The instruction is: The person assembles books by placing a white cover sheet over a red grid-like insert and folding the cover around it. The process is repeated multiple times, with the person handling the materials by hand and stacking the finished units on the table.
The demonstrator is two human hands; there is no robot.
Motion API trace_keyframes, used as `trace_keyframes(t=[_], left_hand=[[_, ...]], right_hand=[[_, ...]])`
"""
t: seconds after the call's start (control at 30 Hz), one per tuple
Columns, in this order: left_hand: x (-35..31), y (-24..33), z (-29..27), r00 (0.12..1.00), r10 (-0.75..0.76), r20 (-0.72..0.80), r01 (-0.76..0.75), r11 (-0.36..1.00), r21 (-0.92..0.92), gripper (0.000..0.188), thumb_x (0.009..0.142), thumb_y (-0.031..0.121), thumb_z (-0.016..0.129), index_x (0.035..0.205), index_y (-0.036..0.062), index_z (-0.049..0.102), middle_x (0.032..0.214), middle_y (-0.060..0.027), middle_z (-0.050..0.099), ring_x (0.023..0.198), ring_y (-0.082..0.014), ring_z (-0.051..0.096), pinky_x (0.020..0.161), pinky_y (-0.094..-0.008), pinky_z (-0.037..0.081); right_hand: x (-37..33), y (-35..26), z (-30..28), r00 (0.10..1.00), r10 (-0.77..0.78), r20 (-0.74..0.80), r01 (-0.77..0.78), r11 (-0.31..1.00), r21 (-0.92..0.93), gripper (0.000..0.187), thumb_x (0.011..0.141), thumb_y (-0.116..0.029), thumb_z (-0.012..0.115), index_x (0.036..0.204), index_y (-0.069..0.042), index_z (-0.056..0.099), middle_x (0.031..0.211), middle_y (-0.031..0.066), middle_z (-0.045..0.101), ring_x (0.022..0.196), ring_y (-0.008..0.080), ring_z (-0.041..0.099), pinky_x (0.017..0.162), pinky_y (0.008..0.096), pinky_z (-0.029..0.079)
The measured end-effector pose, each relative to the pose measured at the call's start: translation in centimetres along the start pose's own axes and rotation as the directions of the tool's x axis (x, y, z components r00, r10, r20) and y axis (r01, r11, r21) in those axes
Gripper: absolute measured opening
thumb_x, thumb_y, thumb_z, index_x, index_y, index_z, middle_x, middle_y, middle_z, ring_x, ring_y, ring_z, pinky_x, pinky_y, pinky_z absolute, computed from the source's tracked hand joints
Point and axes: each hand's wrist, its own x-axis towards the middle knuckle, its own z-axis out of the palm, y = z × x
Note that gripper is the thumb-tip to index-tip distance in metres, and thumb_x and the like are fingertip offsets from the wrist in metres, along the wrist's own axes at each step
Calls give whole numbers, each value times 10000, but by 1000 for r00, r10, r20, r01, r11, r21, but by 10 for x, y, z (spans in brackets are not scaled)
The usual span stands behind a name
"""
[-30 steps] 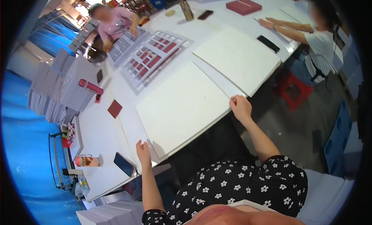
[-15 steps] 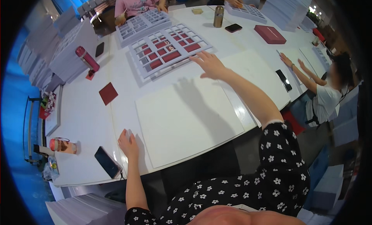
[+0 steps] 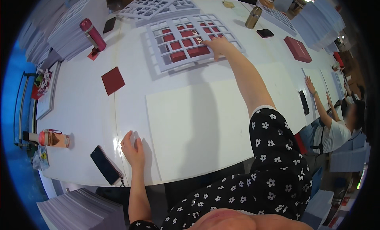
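My right hand point(image 3: 218, 47) reaches across the table to a white lattice frame point(image 3: 155, 51). Its fingers bend over the near rim, with the thumb on the near side; the fingertips are partly hidden. Dark red pieces point(image 3: 198, 51) show through the frame's openings, some with pale lettering. My left hand point(image 3: 133, 150) rests on the table with fingers apart, holding nothing. Beside it, a large white board point(image 3: 190, 139) lies flat in front of me, under my right arm's shadow.
Left: a dark red square card point(image 3: 113, 81), a pink flask point(image 3: 93, 35), a phone point(image 3: 105, 165), a drink bottle point(image 3: 55, 139). Beyond: stacked lattices point(image 3: 158, 8), a gold flask point(image 3: 253, 17), a phone point(image 3: 265, 33), a red box point(image 3: 297, 49). A co-worker point(image 3: 336, 131) works at right.
My right hand has moved forward from short of the lattice frame onto its near rim. My left hand stays put. The view has shifted, and a lattice now lies askew on the far stack.
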Motion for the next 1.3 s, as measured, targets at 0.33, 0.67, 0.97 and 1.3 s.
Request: trace_keyframes(t=[0.33, 0.67, 0.97, 1.3], left_hand=[[3, -19, 8, 995, 76, -58, -71, 994, 82, 369, 882, 131, 632, 1233, 36, 571, 1218, -120, 600, 1166, -330, 501, 1012, -442, 375], [1, -22, 11, 985, 150, -85, -139, 982, 125, 327, 886, 180, 638, 1192, 73, 602, 1208, -98, 617, 1140, -310, 519, 967, -447, 376], [1, -59, 12, 998, -47, -30, 31, 918, -396, 318, 947, 229, 611, 1189, 23, 626, 1145, -127, 637, 1029, -235, 577, 870, -340, 483], [-152, 14, -54, 980, 84, 180, -53, 984, -170, 498, 896, 205, 692, 1318, -13, 543, 1001, -120, 580, 922, -256, 552, 836, -373, 473]], right_hand=[[-184, -60, -30, 937, -71, -342, 147, 969, 200, 941, 547, -282, 904, 1381, -161, 484, 1136, 200, 557, 1152, 395, 494, 997, 459, 372], [-422, -153, 58, 936, -246, -252, 310, 916, 256, 936, 566, -361, 906, 1383, -153, 500, 1201, 251, 515, 1239, 432, 434, 1119, 552, 277], [-383, -174, 85, 964, -208, -164, 238, 953, 186, 958, 609, -521, 859, 1418, -180, 476, 1237, 263, 546, 1289, 419, 429, 1140, 564, 237], [-443, -104, 183, 793, 403, -456, -74, 808, 584, 928, 640, -355, 888, 1378, 8, 458, 1248, 232, 570, 1139, 397, 544, 953, 469, 453]])
